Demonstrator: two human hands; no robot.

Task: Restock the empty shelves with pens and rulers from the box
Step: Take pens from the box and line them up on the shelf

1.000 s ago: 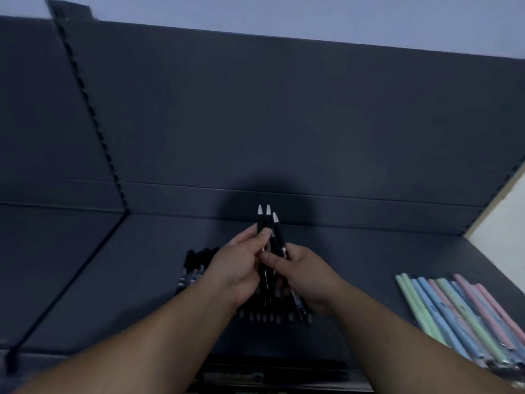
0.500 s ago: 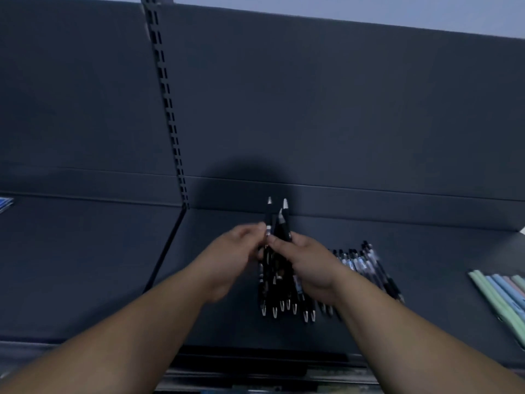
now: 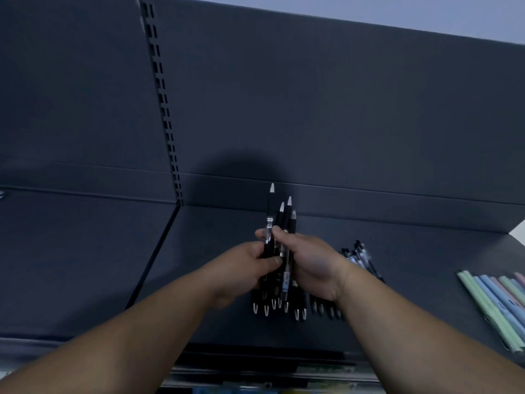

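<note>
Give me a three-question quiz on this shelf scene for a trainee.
1. True or false: both the left hand and the right hand hold the bundle of black pens.
2. The pastel pens lie: A) left of the hands, B) right of the hands, C) in the hands.
3. Fill in: the loose pens on the shelf under the hands are ___ in colour.
Key: 1 true; 2 B; 3 black.

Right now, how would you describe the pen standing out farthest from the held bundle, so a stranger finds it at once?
On the dark shelf, the left hand and right hand hold a bundle of black pens over a flat row of pens. Take the bundle's leftmost pen. Its white tip reaches well beyond the other three tips.
</note>
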